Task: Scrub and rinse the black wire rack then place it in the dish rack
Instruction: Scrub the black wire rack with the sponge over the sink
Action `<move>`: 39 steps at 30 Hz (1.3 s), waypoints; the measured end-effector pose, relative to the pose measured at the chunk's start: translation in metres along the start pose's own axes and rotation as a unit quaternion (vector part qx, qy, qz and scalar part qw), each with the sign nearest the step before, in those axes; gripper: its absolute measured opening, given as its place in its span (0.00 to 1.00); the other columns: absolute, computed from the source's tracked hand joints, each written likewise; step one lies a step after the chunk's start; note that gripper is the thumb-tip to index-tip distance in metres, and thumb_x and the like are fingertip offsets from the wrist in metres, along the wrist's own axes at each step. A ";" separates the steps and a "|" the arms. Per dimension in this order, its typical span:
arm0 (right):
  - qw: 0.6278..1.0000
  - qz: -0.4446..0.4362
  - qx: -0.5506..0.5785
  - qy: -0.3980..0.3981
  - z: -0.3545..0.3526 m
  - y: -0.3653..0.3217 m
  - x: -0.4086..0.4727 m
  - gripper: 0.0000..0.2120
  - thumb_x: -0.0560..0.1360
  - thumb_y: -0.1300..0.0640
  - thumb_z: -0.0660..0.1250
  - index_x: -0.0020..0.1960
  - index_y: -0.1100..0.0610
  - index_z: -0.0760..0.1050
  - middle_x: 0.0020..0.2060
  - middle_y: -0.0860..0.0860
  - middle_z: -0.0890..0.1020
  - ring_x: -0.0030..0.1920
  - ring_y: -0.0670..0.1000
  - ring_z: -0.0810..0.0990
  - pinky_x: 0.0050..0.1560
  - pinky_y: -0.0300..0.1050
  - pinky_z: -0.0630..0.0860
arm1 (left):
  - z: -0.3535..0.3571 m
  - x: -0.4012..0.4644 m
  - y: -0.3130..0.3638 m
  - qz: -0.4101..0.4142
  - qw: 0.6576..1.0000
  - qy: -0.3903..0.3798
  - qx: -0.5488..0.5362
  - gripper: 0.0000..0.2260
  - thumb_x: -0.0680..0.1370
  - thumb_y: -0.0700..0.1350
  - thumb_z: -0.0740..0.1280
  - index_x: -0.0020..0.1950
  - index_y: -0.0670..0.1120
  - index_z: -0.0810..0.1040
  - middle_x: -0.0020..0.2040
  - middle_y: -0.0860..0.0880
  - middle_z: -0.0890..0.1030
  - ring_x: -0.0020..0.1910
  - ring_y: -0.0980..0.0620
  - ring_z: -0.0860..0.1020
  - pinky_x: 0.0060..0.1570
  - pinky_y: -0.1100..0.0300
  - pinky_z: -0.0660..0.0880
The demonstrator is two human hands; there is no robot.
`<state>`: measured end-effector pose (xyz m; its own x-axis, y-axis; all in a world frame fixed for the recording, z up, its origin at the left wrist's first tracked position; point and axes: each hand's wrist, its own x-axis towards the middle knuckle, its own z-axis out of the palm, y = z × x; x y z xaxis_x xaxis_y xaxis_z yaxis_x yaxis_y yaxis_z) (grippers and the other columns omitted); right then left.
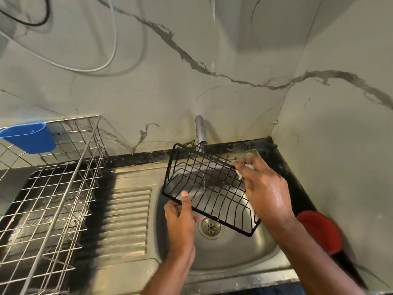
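black coated-wire rack (210, 188), brushed steel sink (244, 252)

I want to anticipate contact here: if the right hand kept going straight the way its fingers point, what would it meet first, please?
The right hand already touches the black wire rack; further on comes the faucet, though depth is unclear.

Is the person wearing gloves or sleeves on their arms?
No. The left hand and the right hand are bare, with no gloves, rings or watch showing. Both forearms are bare too, with no sleeves in view. The right hand's back looks wet and shiny.
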<state>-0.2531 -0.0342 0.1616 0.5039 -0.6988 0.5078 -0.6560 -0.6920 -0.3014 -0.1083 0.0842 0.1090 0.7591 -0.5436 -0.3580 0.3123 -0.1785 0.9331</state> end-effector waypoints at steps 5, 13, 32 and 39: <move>0.999 0.013 0.037 0.021 0.002 0.002 -0.002 0.21 0.73 0.68 0.71 0.64 0.54 0.81 0.59 0.52 0.80 0.45 0.49 0.83 0.34 0.46 0.84 | 0.004 -0.010 0.015 -0.007 0.996 -0.050 0.067 0.36 0.79 0.64 0.61 0.82 0.49 0.56 0.80 0.44 0.61 0.67 0.51 0.76 0.70 0.52 0.66; 1.000 -0.026 -0.005 0.003 0.002 -0.014 -0.014 0.23 0.68 0.68 0.76 0.62 0.55 0.82 0.54 0.51 0.81 0.40 0.47 0.83 0.30 0.38 0.79 | 0.013 -0.022 0.028 0.134 0.974 -0.137 0.119 0.26 0.77 0.63 0.65 0.74 0.56 0.69 0.79 0.50 0.64 0.69 0.56 0.74 0.64 0.57 0.75; 0.976 -0.012 0.199 -0.091 0.003 -0.006 0.009 0.19 0.77 0.68 0.67 0.64 0.54 0.80 0.60 0.46 0.79 0.59 0.40 0.77 0.60 0.24 0.71 | 0.017 -0.003 0.031 -0.067 0.963 -0.211 -0.156 0.08 0.85 0.42 0.59 0.61 0.42 0.73 0.53 0.35 0.85 0.52 0.37 0.85 0.57 0.40 0.79; 0.966 -0.109 0.199 -0.125 0.041 -0.046 0.044 0.23 0.77 0.73 0.63 0.68 0.56 0.77 0.70 0.52 0.76 0.72 0.50 0.72 0.71 0.50 0.72 | 0.018 -0.015 0.023 -0.020 0.961 -0.258 -0.095 0.08 0.86 0.41 0.59 0.58 0.41 0.76 0.44 0.42 0.84 0.41 0.48 0.84 0.48 0.46 0.83</move>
<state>-0.1785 -0.0405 0.1646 0.7577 -0.5166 0.3988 -0.2764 -0.8076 -0.5210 -0.1228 0.0739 0.1367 0.3752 -0.8824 -0.2838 0.4711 -0.0821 0.8782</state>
